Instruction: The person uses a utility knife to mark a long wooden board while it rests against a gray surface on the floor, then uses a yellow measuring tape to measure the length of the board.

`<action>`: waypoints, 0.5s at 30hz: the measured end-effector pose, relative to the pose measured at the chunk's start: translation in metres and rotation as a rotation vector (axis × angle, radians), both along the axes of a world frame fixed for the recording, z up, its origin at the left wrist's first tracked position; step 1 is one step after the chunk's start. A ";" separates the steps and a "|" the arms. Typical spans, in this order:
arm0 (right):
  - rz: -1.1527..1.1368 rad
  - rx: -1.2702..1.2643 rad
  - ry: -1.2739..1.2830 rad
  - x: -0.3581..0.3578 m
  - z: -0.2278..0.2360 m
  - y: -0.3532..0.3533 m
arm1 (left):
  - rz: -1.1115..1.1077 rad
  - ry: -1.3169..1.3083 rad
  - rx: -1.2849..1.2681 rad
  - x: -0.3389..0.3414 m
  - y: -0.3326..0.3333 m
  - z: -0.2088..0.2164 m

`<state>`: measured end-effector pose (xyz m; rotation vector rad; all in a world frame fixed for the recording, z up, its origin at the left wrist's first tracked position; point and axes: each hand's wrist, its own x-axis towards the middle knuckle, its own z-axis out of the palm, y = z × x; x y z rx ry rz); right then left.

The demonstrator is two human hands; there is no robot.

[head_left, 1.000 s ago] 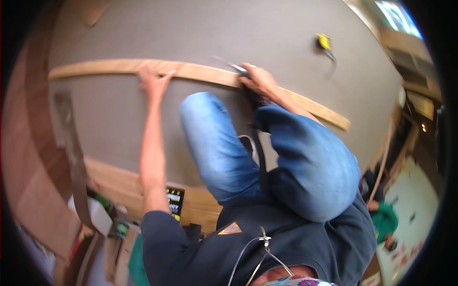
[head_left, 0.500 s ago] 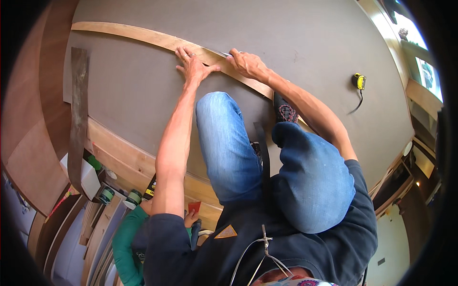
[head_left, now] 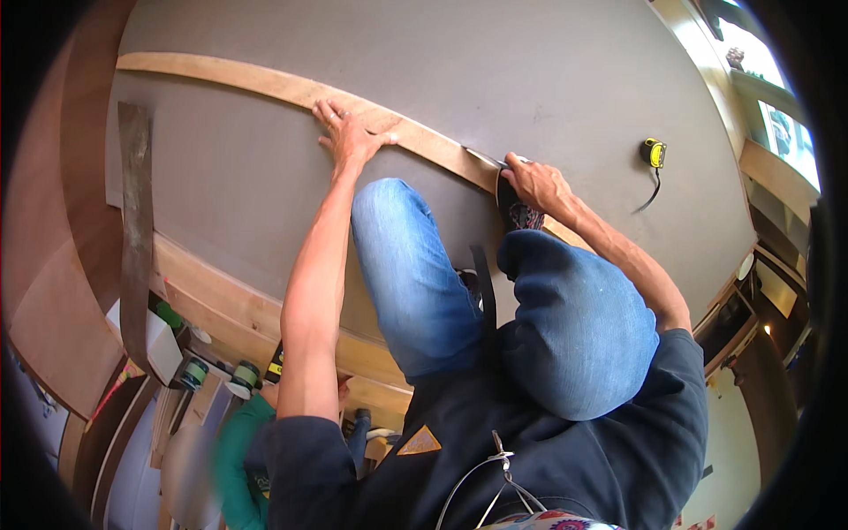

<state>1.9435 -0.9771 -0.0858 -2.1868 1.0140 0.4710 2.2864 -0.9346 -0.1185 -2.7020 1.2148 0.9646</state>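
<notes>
A long, pale wooden strip [head_left: 238, 78] lies across a large grey-brown sheet [head_left: 548, 62]. My left hand [head_left: 349, 141] presses down on the strip near its middle, fingers spread and holding nothing. Close to the strip's right end, my right hand [head_left: 541, 187] is closed around a knife [head_left: 482, 157] with a thin pointed metal blade. The blade points left and lies along the strip's far edge; its handle is mostly hidden in my fingers. My shoe [head_left: 515, 205] sits by that same end of the strip, just under the right hand.
A yellow and black tape measure [head_left: 654, 153] lies on the sheet at right. A dark flat strip [head_left: 135, 212] overhangs the sheet's left edge. Wooden boards [head_left: 216, 287] run along the near edge. A person in a green sleeve [head_left: 234, 464] is at lower left, beside green-banded containers [head_left: 194, 371].
My right hand has drawn the knife rightward and toward me along the strip's far edge. My left hand still presses the strip in the same place. The view has shifted slightly.
</notes>
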 end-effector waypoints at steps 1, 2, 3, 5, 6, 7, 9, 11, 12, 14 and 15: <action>-0.031 -0.014 -0.054 -0.002 -0.001 -0.002 | 0.000 0.018 -0.009 -0.006 -0.001 0.000; -0.058 -0.034 -0.121 0.006 -0.001 -0.006 | 0.003 0.023 -0.023 -0.009 -0.003 0.000; -0.079 -0.036 -0.199 0.024 0.002 -0.005 | 0.013 0.017 -0.019 -0.006 0.001 0.001; -0.086 -0.095 -0.333 0.055 -0.003 -0.014 | 0.019 -0.002 -0.030 0.001 0.003 -0.001; -0.078 -0.161 -0.395 0.068 -0.013 -0.021 | 0.013 -0.001 -0.038 0.001 0.003 -0.003; -0.100 -0.144 -0.381 0.086 -0.022 -0.024 | 0.011 -0.002 -0.047 0.001 0.004 -0.003; -0.118 -0.122 -0.366 0.118 -0.038 -0.036 | 0.008 -0.017 -0.028 0.001 0.002 -0.006; -0.113 -0.097 -0.368 0.142 -0.055 -0.041 | -0.002 -0.032 -0.015 -0.006 0.000 -0.011; -0.090 -0.078 -0.359 0.158 -0.055 -0.041 | 0.003 -0.029 0.014 -0.005 -0.001 -0.007; -0.037 -0.043 -0.346 0.188 -0.051 -0.043 | -0.012 -0.049 -0.028 0.001 0.003 -0.004; -0.045 -0.043 -0.358 0.196 -0.053 -0.043 | -0.020 -0.054 -0.051 0.002 0.002 -0.003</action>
